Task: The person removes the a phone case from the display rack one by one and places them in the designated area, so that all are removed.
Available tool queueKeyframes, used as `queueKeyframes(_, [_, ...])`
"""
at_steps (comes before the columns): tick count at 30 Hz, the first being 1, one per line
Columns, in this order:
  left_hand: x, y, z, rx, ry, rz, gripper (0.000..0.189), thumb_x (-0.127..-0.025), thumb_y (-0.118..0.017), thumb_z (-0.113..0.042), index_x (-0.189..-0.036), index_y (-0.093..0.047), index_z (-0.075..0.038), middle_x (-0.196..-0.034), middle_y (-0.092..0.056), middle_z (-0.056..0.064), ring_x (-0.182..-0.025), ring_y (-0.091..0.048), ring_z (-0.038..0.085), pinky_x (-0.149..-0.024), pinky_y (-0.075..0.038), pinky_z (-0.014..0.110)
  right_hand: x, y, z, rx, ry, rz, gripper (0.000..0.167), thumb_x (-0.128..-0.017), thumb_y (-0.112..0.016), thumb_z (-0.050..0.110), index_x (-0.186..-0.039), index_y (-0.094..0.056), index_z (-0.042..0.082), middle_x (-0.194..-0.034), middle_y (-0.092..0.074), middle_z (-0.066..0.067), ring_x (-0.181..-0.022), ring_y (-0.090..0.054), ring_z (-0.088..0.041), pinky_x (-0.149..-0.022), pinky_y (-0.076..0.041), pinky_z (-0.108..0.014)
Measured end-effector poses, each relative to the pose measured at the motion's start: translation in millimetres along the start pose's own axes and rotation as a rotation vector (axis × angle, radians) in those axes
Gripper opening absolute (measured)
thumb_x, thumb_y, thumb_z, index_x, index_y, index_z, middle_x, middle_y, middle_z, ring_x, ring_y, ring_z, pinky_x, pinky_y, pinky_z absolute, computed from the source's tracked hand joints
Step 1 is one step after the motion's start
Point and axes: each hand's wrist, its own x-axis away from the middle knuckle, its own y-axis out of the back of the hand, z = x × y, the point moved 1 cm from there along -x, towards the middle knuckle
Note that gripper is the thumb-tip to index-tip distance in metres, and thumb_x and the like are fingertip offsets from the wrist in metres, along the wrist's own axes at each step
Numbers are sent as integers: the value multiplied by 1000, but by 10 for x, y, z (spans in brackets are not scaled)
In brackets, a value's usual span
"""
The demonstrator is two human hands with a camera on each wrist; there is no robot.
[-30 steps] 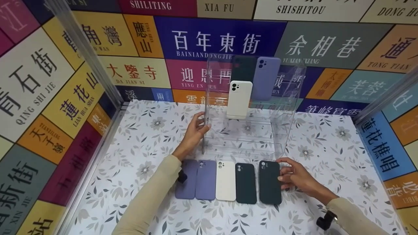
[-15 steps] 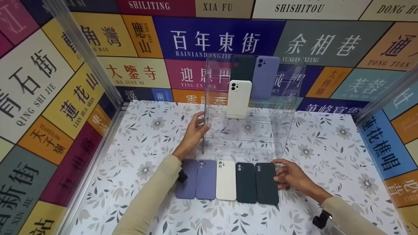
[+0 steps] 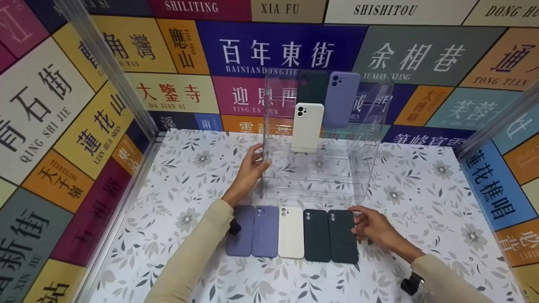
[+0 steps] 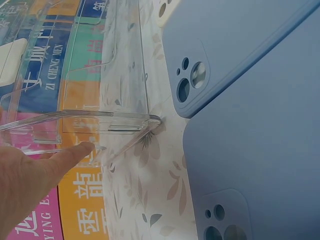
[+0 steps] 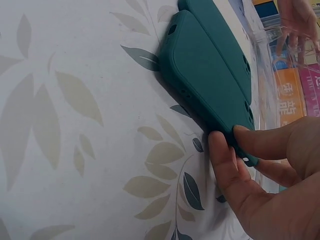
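Five-across is a row of phone cases on the table: two purple cases (image 3: 265, 233), a cream case (image 3: 291, 235), a dark green case (image 3: 317, 242) and another dark green case (image 3: 343, 242) at the right end. My right hand (image 3: 374, 227) pinches the right-end case by its upper right edge; thumb and fingertips show there in the right wrist view. Behind the row stands a clear plastic display rack (image 3: 358, 185). My left hand (image 3: 246, 174) holds the rack's left side panel, thumb toward the front. Purple cases (image 4: 250, 140) fill the right of the left wrist view.
On the rack's upper levels stand a cream case (image 3: 308, 130), a purple case (image 3: 344, 101) and a dark green case (image 3: 312, 86). The tabletop (image 3: 189, 176) has a leaf-and-flower print. Walls with printed signs (image 3: 282, 48) enclose the back and sides.
The right-end dark green case has moved left, closing the gap to its neighbour, with my right hand moving along. My left hand stays at the rack's side.
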Motion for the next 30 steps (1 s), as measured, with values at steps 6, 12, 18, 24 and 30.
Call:
queueKeyframes(6, [-2, -6, 14, -7, -6, -2, 65, -109, -67, -9, -167, -38, -7, -157, -54, 30, -143, -59, 42, -115, -44, 70, 14, -11, -40, 9, 4, -16, 62, -90, -74, -16, -149, -52, -17, -105, -63, -21, -94, -73, -31, -76, -66, -39])
queueKeyframes(12, [-3, -17, 19, -13, 2, 1, 65, -110, -67, -11, -167, -37, -6, -158, -52, 30, -144, -59, 42, -116, -44, 70, 29, 28, 47, 101, 20, -43, 45, -96, -77, -8, -138, -63, -14, -107, -69, -20, -90, -72, -24, -73, -63, -30])
queueKeyframes(18, [-15, -22, 19, -16, 8, -15, 64, -109, -67, -9, -166, -39, -5, -156, -55, 30, -141, -61, 42, -115, -46, 68, 7, 125, 241, 147, 81, -94, 35, -98, -78, -1, -131, -69, -12, -108, -73, -20, -91, -75, -23, -72, -64, -30])
queueKeyframes(24, [-5, -26, -6, -8, 0, -21, 62, -108, -67, -6, -164, -41, -6, -154, -57, 29, -139, -62, 42, -114, -46, 69, -19, 237, 441, 189, 125, -151, 30, -101, -78, 2, -128, -72, -9, -110, -75, -22, -88, -75, -23, -67, -63, -34])
queueKeyframes(30, [-11, -18, -1, -18, -24, -23, 60, -108, -66, -4, -163, -43, -7, -150, -59, 30, -141, -60, 47, -113, -49, 62, -81, 365, 646, 238, 157, -199, 33, -102, -79, 6, -132, -73, -6, -114, -77, -20, -93, -77, -30, -72, -62, -29])
